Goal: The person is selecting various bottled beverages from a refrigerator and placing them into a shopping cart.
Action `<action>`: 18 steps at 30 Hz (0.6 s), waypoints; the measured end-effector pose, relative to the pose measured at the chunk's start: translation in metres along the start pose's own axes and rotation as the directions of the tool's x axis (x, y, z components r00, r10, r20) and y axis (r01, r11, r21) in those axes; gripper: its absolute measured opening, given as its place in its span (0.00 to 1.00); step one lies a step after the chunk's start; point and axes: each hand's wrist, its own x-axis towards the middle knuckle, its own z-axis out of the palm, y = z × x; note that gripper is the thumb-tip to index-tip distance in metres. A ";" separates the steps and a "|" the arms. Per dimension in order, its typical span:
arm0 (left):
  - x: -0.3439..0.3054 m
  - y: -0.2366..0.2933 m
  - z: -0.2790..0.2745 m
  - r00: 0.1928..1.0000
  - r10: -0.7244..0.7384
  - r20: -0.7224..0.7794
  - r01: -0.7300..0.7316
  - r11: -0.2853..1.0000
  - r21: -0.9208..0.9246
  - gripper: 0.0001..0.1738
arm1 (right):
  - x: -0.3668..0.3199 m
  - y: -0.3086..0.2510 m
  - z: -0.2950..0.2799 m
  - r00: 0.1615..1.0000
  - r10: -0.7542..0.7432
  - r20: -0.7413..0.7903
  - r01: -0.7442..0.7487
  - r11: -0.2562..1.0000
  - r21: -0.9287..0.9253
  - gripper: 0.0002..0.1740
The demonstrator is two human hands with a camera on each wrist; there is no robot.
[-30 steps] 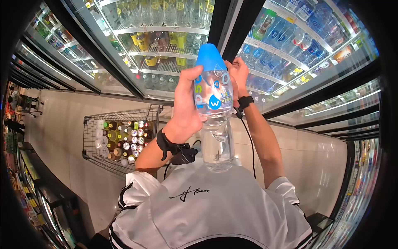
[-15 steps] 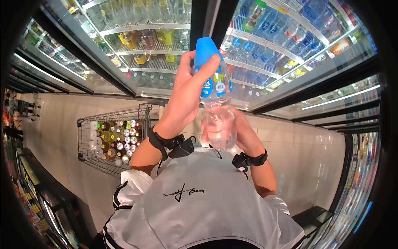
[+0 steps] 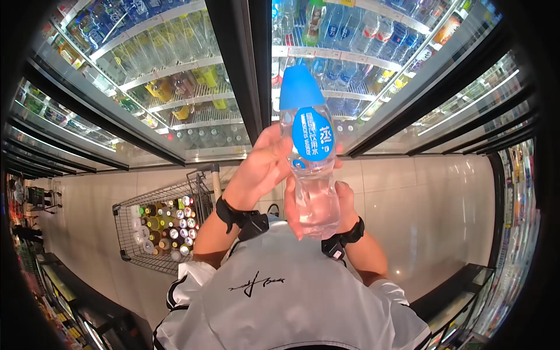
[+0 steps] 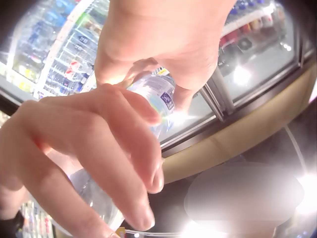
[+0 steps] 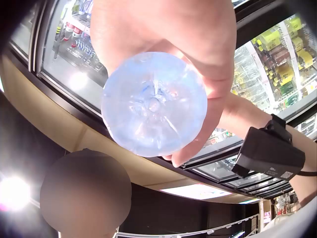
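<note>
A clear water bottle (image 3: 318, 192) with a tall blue cap (image 3: 300, 87) is held in front of the chest, cap away from the body. Its blue drop-shaped label (image 3: 312, 134) faces up. My left hand (image 3: 261, 166) holds the upper part from the left, its thumb at the label's edge. In the left wrist view the bottle lies between that hand's thumb and fingers. Lower down, my right hand (image 3: 345, 211) grips the narrower part, thumb on one side and fingers on the other. The bottle's round base (image 5: 154, 104) fills the middle of the right wrist view.
At the left stands a wire shopping cart (image 3: 125, 233) holding several rows of bottles. Ahead are glass-door coolers with shelves of drinks (image 3: 344, 35), split by a dark door frame (image 3: 242, 64). Black wrist cameras (image 3: 254, 224) sit on both wrists. Pale floor tiles (image 3: 420, 204) lie around.
My right hand has moved from beside the cap to the bottle's lower part. My left hand has slid down off the cap. The bottle has been turned, bringing the drop-shaped label up.
</note>
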 end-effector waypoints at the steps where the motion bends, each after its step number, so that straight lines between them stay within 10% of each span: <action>1: -0.002 0.003 0.007 1.000 0.008 0.012 -0.008 1.000 0.015 0.36 | 0.001 -0.002 0.005 1.000 0.002 0.014 -0.001 1.000 -0.015 0.45; 3: -0.006 0.007 0.016 0.956 0.097 -0.277 -0.019 0.963 0.269 0.35 | 0.000 -0.005 0.020 0.957 -0.017 -0.288 -0.054 0.971 -0.235 0.46; 7: -0.007 0.006 0.013 0.902 0.324 -0.283 -0.014 0.680 0.733 0.36 | 0.004 0.001 0.034 0.797 -0.303 -0.522 -0.125 0.764 -0.634 0.43; 18: -0.013 -0.002 0.015 0.917 0.246 -0.313 -0.088 0.892 0.442 0.39 | -0.001 0.002 0.037 0.904 -0.130 -0.408 -0.020 0.939 -0.344 0.35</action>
